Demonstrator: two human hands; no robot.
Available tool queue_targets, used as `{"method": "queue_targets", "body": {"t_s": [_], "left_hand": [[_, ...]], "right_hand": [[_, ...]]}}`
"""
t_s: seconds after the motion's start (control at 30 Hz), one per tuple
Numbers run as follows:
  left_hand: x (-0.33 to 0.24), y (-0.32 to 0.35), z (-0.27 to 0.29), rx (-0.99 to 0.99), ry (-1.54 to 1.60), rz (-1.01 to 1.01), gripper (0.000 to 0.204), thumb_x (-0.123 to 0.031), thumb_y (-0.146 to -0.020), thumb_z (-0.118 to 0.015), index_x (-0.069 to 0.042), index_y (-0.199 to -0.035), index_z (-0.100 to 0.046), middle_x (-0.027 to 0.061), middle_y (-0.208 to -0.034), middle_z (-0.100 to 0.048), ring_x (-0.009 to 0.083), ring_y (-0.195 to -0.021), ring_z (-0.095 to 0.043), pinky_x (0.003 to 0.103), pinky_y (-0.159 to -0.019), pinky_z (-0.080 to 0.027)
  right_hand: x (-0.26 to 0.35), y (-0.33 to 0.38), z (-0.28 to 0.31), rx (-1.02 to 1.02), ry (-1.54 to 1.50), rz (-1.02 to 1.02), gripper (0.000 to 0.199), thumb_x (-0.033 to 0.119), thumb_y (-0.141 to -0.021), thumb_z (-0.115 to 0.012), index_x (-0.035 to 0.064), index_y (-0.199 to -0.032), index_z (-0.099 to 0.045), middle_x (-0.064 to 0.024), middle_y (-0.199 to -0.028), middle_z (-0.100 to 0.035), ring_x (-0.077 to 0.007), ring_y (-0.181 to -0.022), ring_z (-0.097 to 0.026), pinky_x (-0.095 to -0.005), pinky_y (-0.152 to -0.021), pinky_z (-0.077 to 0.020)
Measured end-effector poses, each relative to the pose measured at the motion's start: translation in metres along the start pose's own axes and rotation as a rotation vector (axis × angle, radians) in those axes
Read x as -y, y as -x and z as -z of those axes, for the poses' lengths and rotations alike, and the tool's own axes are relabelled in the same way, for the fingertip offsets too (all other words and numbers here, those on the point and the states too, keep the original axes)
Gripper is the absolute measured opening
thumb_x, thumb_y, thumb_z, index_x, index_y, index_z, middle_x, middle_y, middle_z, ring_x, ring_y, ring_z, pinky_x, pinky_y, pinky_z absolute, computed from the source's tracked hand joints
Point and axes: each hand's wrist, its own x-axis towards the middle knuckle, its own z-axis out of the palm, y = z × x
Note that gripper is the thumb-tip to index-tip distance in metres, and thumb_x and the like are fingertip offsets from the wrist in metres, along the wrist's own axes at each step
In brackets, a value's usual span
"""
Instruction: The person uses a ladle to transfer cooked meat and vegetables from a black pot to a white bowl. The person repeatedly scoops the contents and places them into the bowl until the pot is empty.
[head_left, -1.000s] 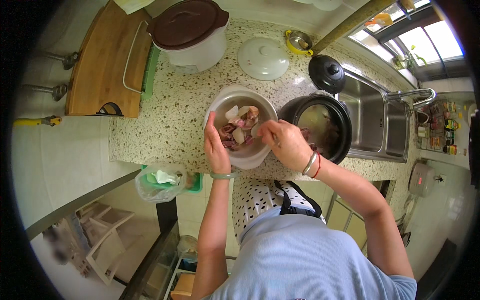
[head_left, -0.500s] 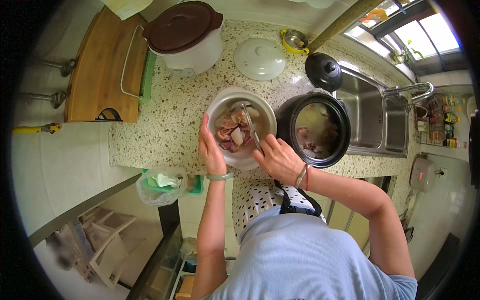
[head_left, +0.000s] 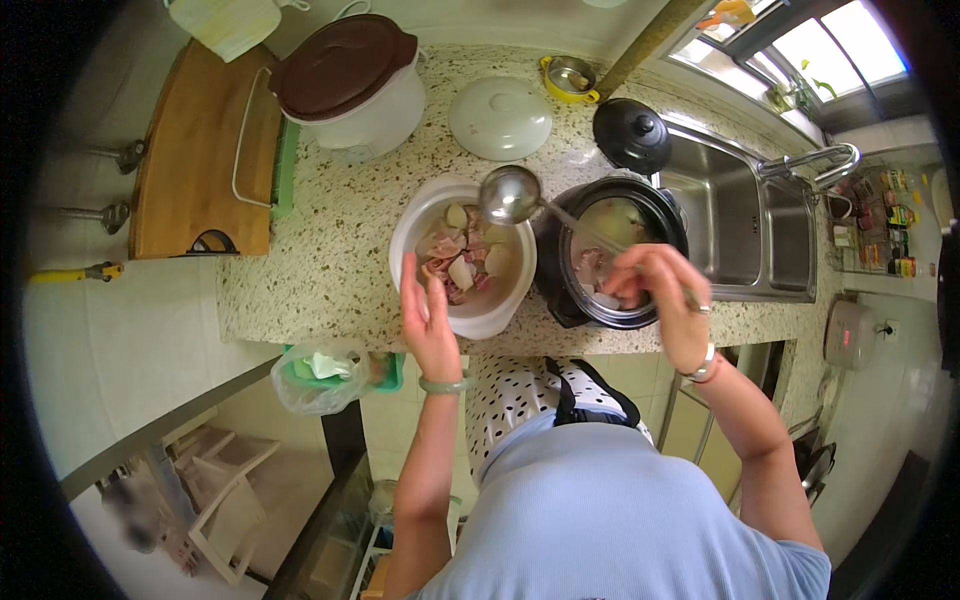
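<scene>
Right hand (head_left: 662, 300) clamped on the ladle (head_left: 512, 195), its long axis slanting scoop-first leftward and away; left hand (head_left: 431, 322) spread.

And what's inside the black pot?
Cloudy liquid and pinkish meat chunks show inside the black pot. The right hand and ladle handle cover part; whatever lies deeper is hidden.

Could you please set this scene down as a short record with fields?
Left hand: open, at the near-left side of the white bowl
Right hand: gripping the handle of the ladle, above the black pot
Ladle head: over the white bowl's far-right edge
White bowl contents: meat and pale chunks in liquid
Black pot: uncovered, right of the white bowl
Behind: white lid, black lid
Far right: metal sink
</scene>
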Motion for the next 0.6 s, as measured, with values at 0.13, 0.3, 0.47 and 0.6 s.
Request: {"method": "queue_targets", "body": {"t_s": [0.13,0.3,0.47,0.6], "left_hand": [[-0.026,0.03,-0.037,0.191,0.249,0.356,0.066,-0.02,-0.1,-0.058,-0.01,-0.155,-0.024,0.0145,-0.16,-0.023,0.0248,-0.146,-0.028,0.045,-0.116,-0.03],[-0.007,0.057,-0.074,0.349,0.37,0.509,0.087,-0.019,-0.094,-0.067,-0.007,-0.157,-0.008,0.0156,-0.163,-0.008,0.0223,-0.15,-0.007,0.037,-0.119,-0.017],[-0.015,0.07,-0.09,0.322,0.344,0.471,0.088,-0.005,-0.092,-0.067,-0.005,-0.157,-0.007,0.0145,-0.159,-0.02,0.0223,-0.146,-0.021,0.035,-0.119,-0.02],[-0.02,0.083,-0.089,0.415,0.437,0.631,0.086,-0.004,-0.093,-0.063,-0.013,-0.156,-0.006,0.0083,-0.152,-0.035,0.0215,-0.137,-0.037,0.042,-0.114,-0.027]], "right_hand": [[0.009,0.023,0.057,-0.094,0.153,0.064,0.03,0.016,-0.106,-0.04,-0.002,-0.101,-0.063,-0.0072,-0.08,-0.068,-0.0097,-0.072,-0.058,-0.024,-0.068,-0.0457],[0.001,0.038,0.088,0.065,0.618,0.166,0.013,0.004,-0.095,-0.052,-0.0003,-0.096,-0.064,-0.0096,-0.079,-0.067,-0.0179,-0.068,-0.059,-0.0299,-0.069,-0.0477],[-0.028,0.043,0.088,0.178,1.062,0.381,0.009,0.004,-0.082,-0.064,0.0047,-0.09,-0.066,-0.0062,-0.074,-0.063,-0.0248,-0.073,-0.058,-0.0354,-0.069,-0.0488],[-0.035,0.041,0.092,0.286,1.221,0.445,0.008,0.006,-0.078,-0.065,0.0074,-0.085,-0.061,-0.0035,-0.068,-0.057,-0.0225,-0.071,-0.056,-0.0349,-0.067,-0.0474]]}}
